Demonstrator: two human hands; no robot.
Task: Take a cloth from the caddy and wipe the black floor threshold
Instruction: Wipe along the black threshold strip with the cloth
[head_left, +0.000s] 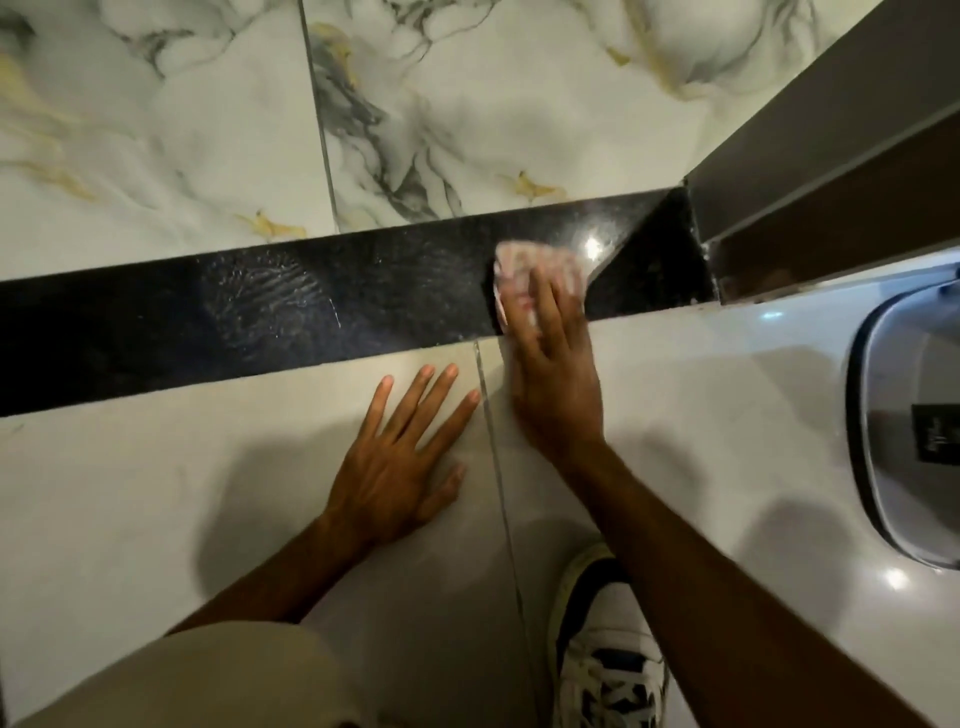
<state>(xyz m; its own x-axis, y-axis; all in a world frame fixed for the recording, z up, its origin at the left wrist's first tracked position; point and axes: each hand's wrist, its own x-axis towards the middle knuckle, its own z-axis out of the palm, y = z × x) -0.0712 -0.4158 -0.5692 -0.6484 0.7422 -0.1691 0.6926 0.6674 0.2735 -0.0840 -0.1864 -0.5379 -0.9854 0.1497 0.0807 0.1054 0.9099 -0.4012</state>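
Right hand (556, 384), fingers flat and close together, presses a pale patterned cloth (535, 275) onto the black threshold (260, 306) right of centre. Left hand (400, 462) lies splayed, empty, on the white floor tile (156, 467).

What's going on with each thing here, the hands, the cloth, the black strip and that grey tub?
right hand: fingers pressing the cloth flat
cloth: crumpled, on the threshold near its right end
black threshold: streaked, glossy
left hand: empty, spread flat on the pale tile
grey caddy: on the floor at right, partly out of view
sneaker: planted on the floor
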